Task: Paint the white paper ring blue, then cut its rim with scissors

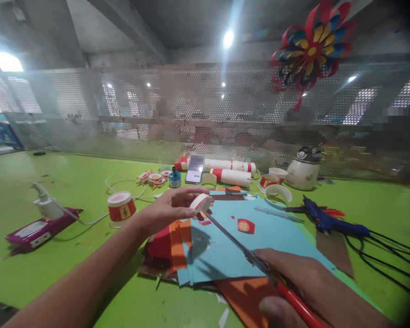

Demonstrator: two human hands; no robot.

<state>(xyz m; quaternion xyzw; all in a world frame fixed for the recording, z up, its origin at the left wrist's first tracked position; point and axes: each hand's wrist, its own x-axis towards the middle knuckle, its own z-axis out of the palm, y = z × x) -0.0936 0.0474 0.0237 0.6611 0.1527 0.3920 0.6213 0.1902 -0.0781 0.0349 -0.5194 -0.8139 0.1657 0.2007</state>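
Note:
My left hand [181,202] holds a small white paper cup piece [201,204] with a thin red line, gripped between thumb and fingers. My right hand [294,282] is closed on long scissors [232,238] with red handles. The blades point up and left, their tips at the lower edge of the cup piece. Below lie light blue paper sheets [218,259] with a red cutout [246,226] bearing a gold pattern and small red scraps. Orange paper [248,296] sticks out beneath the blue sheets.
A red and white cup [121,210] and a purple power strip [41,230] are at left. Stacked cups [234,176], a phone [194,171] and an ink bottle [174,178] stand behind. To the right are a blue glue gun [331,221] and a kettle [304,169].

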